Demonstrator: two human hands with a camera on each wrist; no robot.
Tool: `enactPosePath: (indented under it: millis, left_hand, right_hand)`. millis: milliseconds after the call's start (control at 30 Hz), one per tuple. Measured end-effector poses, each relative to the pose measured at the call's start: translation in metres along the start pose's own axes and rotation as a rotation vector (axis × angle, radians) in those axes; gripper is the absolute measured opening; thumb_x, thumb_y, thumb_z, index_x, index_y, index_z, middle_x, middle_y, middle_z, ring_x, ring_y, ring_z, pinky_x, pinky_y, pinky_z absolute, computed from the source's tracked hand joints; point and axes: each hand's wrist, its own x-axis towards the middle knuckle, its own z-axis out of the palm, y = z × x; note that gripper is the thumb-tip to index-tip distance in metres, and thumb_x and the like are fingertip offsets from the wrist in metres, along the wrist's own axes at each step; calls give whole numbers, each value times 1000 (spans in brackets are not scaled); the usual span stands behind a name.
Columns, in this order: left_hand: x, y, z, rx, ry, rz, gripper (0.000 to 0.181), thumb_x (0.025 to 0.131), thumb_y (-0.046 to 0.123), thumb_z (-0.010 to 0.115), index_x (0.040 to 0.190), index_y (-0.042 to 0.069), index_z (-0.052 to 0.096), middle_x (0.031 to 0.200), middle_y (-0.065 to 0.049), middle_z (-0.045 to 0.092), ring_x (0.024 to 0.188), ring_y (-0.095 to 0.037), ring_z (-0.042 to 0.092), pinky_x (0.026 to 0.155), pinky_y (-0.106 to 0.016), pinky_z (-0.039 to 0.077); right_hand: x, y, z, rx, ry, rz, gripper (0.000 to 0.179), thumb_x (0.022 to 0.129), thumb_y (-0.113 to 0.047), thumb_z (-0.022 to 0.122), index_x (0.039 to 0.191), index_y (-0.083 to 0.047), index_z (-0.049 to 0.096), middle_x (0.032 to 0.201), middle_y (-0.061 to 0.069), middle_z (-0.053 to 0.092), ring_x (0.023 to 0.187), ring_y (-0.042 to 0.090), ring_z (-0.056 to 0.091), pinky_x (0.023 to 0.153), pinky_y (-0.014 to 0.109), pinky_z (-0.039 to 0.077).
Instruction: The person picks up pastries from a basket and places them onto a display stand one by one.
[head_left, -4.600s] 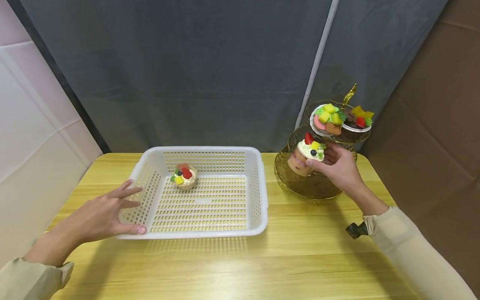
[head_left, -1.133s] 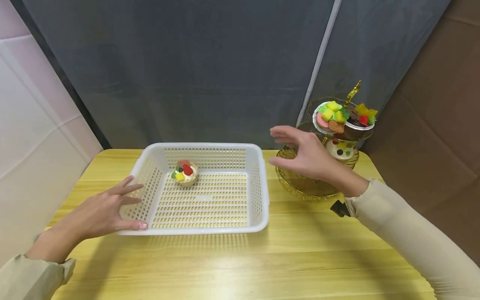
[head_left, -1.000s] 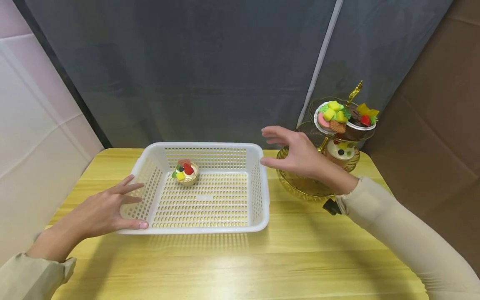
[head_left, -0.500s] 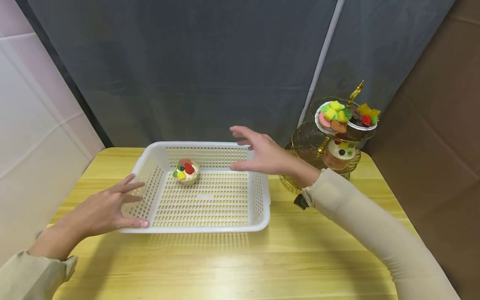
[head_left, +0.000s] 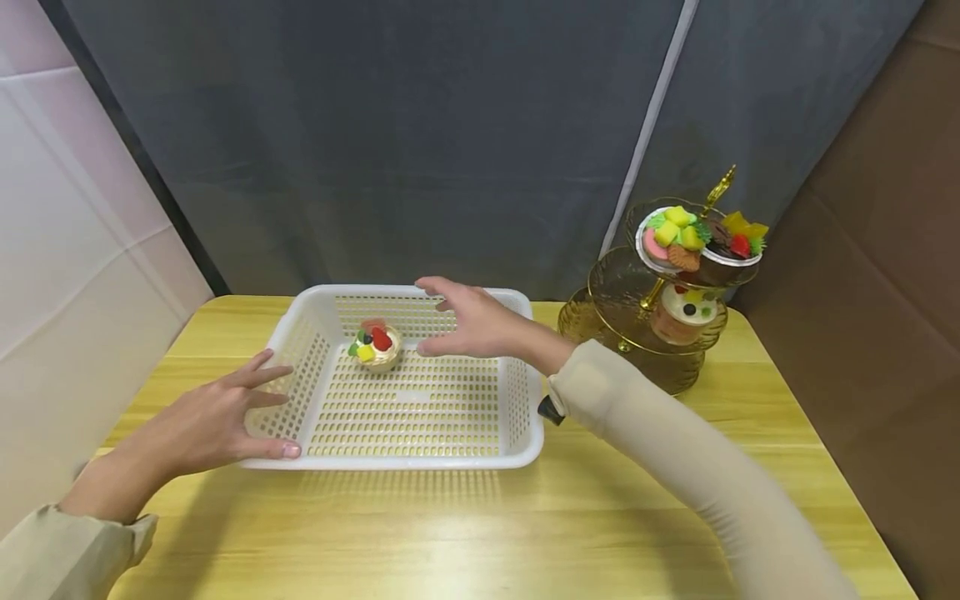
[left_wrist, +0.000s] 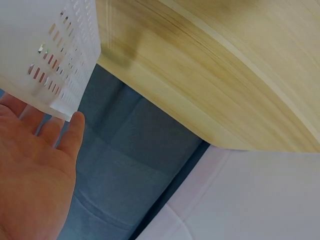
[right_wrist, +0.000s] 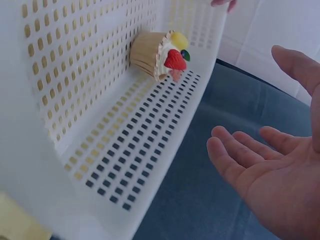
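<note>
A white perforated plastic basket stands on the table, with one fruit-topped cupcake inside near its back left. My left hand rests on the basket's left rim, fingers spread and thumb at the front corner. In the left wrist view its fingertips lie along the rim of the basket. My right hand hovers over the back of the basket, to the right of the cupcake, holding nothing. The right wrist view shows its fingers and thumb apart, with the cupcake a short way off.
A gold tiered stand is at the back right. Its top tier holds a tart with green and yellow topping and a chocolate one; a cream-topped cup dessert sits on the middle tier. Grey cloth hangs behind the wooden table.
My right hand first held the cream-topped cup dessert, which now sits on the stand's middle tier. That hand has since moved left, empty, over the basket. My left hand has stayed at the rim.
</note>
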Motion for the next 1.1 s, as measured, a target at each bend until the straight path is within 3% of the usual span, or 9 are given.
enactPosePath:
  millis: [333, 533, 867, 1100]
  left_hand:
    - [-4, 1, 2, -1, 7, -5, 79, 71, 68, 77, 113, 2, 75, 144, -17, 52, 141, -44, 34, 84, -65, 47]
    - [-3, 1, 2, -5, 8, -4, 78, 71, 67, 77, 113, 2, 75, 144, -17, 52, 141, -44, 33, 82, -65, 47]
    - [-1, 2, 1, -12, -7, -16, 78, 72, 67, 77, 114, 2, 74, 145, -17, 50, 142, -44, 32, 84, -66, 46]
    - [0, 2, 0, -12, -4, -15, 79, 72, 67, 77, 115, 1, 74, 145, -17, 51, 142, -44, 31, 84, -66, 46]
  right_hand:
    - [21, 3, 27, 48, -22, 16, 83, 86, -26, 76, 154, -10, 32, 155, 12, 40, 134, 32, 50, 107, 39, 40]
    - [35, 10, 39, 7, -51, 49, 90, 83, -31, 78, 156, -10, 30, 154, 12, 42, 139, 26, 44, 109, 36, 37]
    - [45, 18, 51, 54, -97, 103, 93, 83, -33, 79, 157, -10, 27, 157, 11, 38, 144, 24, 37, 111, 35, 34]
    - [56, 22, 61, 50, -107, 154, 94, 82, -34, 80, 157, -9, 28, 155, 11, 40, 140, 25, 42, 108, 36, 39]
